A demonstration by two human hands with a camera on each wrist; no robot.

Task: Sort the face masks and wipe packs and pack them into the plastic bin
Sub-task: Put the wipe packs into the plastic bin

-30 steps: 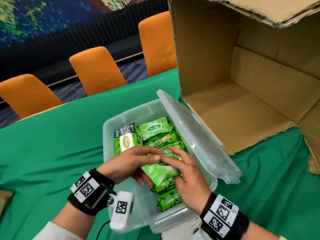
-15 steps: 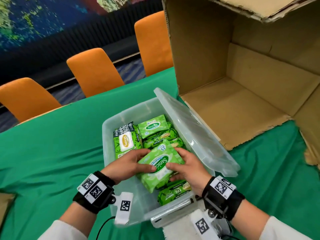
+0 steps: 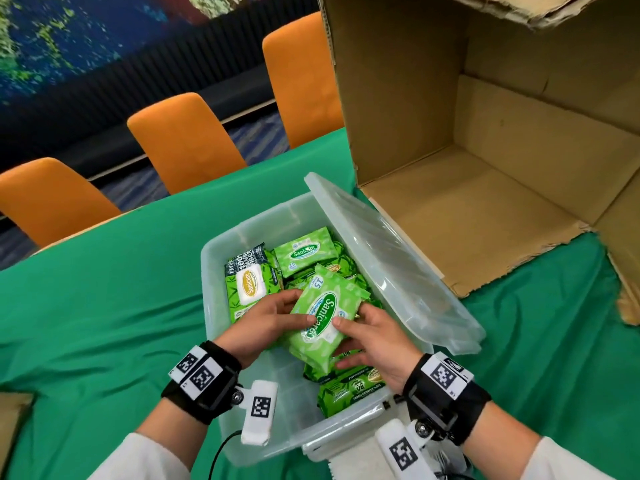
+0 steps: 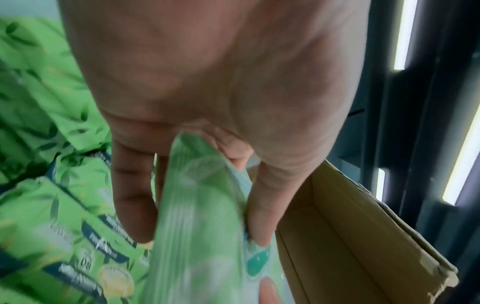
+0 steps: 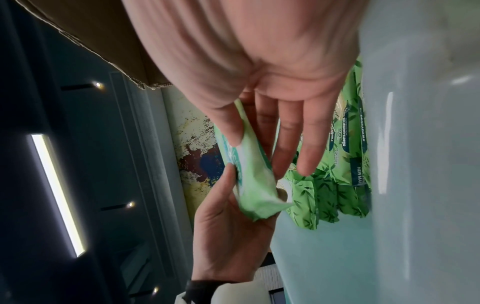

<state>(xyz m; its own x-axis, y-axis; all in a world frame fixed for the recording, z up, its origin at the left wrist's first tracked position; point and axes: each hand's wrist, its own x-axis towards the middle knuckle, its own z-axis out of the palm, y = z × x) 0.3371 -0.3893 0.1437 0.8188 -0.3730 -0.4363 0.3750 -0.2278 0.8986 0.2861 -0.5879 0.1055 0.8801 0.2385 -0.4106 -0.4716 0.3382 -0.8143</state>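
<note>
I had both hands on one light-green wipe pack point(image 3: 323, 315) — left hand point(image 3: 266, 322) pinching its left edge, right hand point(image 3: 372, 341) clamped on the right — held tilted just above the packs already in the plastic bin point(image 3: 221, 299). Risk as I judged it: the slick soft wrapper slipping from the grip, or the pack landing crooked on the uneven pile — then the lid point(image 3: 398, 268) might not close.

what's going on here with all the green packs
A person is packing wipe packs into a clear plastic bin on a green-covered table. Both hands hold one light green pack over the bin: the left hand on its left edge, the right hand on its right. More packs already lie inside. The bin's lid leans open, with an open cardboard box behind.
</note>
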